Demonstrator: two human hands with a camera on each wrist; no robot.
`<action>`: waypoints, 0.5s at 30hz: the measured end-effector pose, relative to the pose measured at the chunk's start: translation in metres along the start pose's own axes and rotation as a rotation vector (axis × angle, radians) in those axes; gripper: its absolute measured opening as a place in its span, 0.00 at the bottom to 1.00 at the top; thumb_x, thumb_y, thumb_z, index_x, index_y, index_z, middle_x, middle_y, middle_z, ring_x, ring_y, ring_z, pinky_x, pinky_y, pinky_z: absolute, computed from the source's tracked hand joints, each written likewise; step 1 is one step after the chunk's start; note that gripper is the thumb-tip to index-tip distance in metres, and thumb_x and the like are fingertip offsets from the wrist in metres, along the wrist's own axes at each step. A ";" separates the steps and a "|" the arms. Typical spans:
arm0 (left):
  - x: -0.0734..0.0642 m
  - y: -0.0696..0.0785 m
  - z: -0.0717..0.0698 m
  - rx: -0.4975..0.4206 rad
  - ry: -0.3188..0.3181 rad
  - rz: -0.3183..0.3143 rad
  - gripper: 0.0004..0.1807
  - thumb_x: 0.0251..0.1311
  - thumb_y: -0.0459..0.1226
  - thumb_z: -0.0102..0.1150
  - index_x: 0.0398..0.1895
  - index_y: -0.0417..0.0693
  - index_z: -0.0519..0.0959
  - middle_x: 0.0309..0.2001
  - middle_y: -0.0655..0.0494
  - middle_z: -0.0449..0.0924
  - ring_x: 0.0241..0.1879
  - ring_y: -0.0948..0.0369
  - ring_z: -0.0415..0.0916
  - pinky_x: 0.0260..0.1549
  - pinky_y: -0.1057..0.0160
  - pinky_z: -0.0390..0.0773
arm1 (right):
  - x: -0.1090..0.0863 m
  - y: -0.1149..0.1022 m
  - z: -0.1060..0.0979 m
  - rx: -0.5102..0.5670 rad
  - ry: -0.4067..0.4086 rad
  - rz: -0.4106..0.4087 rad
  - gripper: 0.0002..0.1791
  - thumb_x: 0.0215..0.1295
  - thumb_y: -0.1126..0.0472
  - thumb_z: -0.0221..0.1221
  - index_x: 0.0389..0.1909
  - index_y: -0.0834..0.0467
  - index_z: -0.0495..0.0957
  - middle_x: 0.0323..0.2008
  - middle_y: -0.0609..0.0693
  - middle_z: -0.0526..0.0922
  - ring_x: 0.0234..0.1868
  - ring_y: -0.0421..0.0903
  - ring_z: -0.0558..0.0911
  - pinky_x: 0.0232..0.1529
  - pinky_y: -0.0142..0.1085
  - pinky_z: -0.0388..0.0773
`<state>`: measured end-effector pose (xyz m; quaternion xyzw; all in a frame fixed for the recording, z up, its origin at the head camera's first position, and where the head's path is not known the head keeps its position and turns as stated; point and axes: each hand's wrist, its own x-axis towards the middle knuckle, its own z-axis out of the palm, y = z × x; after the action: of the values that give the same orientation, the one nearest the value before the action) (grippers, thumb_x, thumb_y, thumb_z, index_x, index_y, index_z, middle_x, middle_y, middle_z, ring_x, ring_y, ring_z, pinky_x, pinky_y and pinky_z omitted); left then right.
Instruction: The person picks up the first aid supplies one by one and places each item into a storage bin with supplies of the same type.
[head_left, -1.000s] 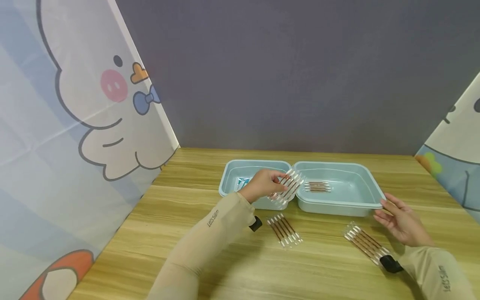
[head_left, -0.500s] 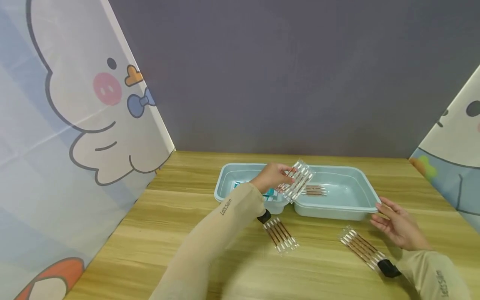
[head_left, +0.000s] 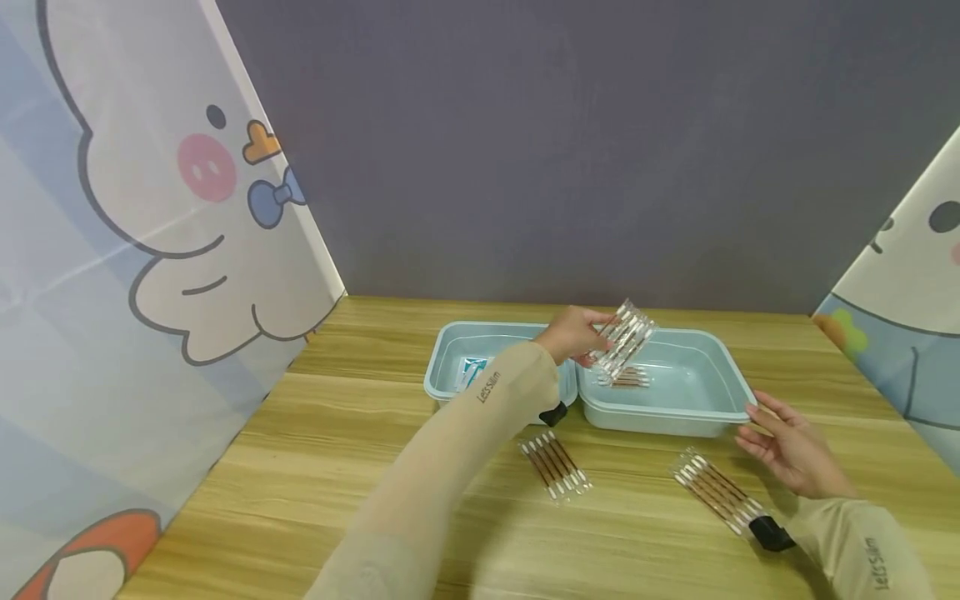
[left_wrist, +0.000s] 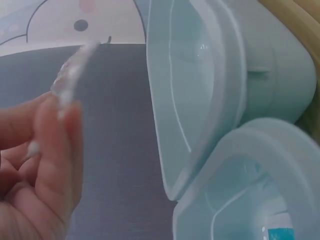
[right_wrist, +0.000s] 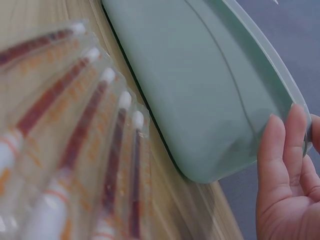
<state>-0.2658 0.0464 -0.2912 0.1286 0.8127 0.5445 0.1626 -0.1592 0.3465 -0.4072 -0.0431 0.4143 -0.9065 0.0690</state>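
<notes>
My left hand (head_left: pixel 576 335) pinches a clear strip pack of cotton swabs (head_left: pixel 628 337), held tilted above the right-hand light blue plastic tray (head_left: pixel 697 385). In the left wrist view this pack (left_wrist: pixel 75 75) appears edge-on and blurred between thumb and fingers. A flat swab pack (head_left: pixel 633 379) lies inside that tray, partly hidden behind the held one. At the tray's near right corner, my right hand (head_left: pixel 802 454) holds the rim; the right wrist view has fingertips (right_wrist: pixel 274 132) against its outer wall. The swabs have brown sticks and white tips.
A smaller light blue tray (head_left: pixel 441 367) adjoins on the left, holding a blue-and-white packet (head_left: pixel 472 371). Two swab packs lie on the wooden table: one pack (head_left: pixel 555 467) before the trays, another pack (head_left: pixel 712 492) near my right wrist. A grey panel (head_left: pixel 525 167) stands behind.
My left hand has carried the swab pack rightward and slightly up, from over the smaller tray to over the larger one. The right hand stays on the tray's corner.
</notes>
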 end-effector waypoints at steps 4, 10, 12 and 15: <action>0.005 -0.001 0.008 0.027 -0.007 -0.013 0.28 0.56 0.22 0.62 0.60 0.49 0.77 0.40 0.48 0.83 0.13 0.64 0.68 0.16 0.68 0.79 | -0.001 -0.001 -0.001 -0.007 0.011 -0.004 0.18 0.72 0.73 0.45 0.44 0.54 0.81 0.35 0.54 0.78 0.30 0.47 0.85 0.36 0.37 0.84; 0.015 -0.005 0.016 0.066 -0.034 -0.029 0.25 0.55 0.21 0.61 0.56 0.45 0.79 0.35 0.45 0.80 0.14 0.62 0.71 0.19 0.66 0.81 | 0.000 -0.002 0.001 -0.014 0.036 0.005 0.17 0.72 0.73 0.45 0.43 0.54 0.80 0.35 0.54 0.78 0.29 0.47 0.85 0.36 0.37 0.85; 0.018 -0.006 0.017 0.140 -0.074 -0.038 0.22 0.56 0.22 0.60 0.54 0.45 0.80 0.40 0.48 0.80 0.15 0.62 0.71 0.22 0.64 0.83 | 0.000 -0.003 0.002 -0.012 0.033 0.008 0.16 0.71 0.73 0.46 0.44 0.54 0.80 0.35 0.54 0.78 0.30 0.47 0.85 0.36 0.37 0.84; 0.020 -0.008 0.017 0.220 -0.154 -0.057 0.19 0.57 0.22 0.59 0.52 0.43 0.80 0.43 0.48 0.78 0.15 0.61 0.72 0.24 0.63 0.83 | 0.000 -0.003 0.003 -0.005 0.022 0.010 0.16 0.71 0.73 0.46 0.44 0.54 0.80 0.35 0.54 0.78 0.30 0.47 0.85 0.37 0.37 0.84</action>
<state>-0.2781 0.0652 -0.3074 0.1640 0.8561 0.4356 0.2247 -0.1591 0.3464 -0.4030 -0.0313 0.4177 -0.9054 0.0688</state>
